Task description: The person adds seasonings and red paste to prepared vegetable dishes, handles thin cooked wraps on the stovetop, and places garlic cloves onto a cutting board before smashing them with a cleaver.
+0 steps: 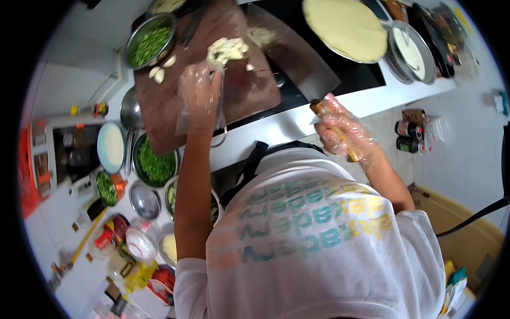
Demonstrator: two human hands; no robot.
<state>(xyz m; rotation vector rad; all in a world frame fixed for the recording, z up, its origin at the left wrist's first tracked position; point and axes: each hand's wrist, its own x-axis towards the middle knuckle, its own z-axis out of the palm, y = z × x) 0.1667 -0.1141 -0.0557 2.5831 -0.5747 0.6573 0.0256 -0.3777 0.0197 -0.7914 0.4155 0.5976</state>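
Observation:
My right hand [340, 130], in a clear plastic glove, is closed round the wooden handle [351, 151] of a large cleaver [297, 58]. The blade slants up and left over the black hob and the board's right edge, with pale bits stuck on it. My left hand [199, 90], also in a loose clear glove, is over the brown cutting board [164, 114]. Its fingers are slightly apart, their tips just below a pile of crushed garlic [227, 50]. Whole garlic cloves [159, 75] lie left of it, and a small piece [249, 67] lies to the right.
A bowl of chopped greens [152, 47] stands at the board's upper left, near a dark knife [192, 25]. Round dough [345, 27] lies at upper right beside metal bowls [409, 50]. More bowls, including leafy greens [155, 162] and a white-filled bowl [112, 147], crowd the left counter.

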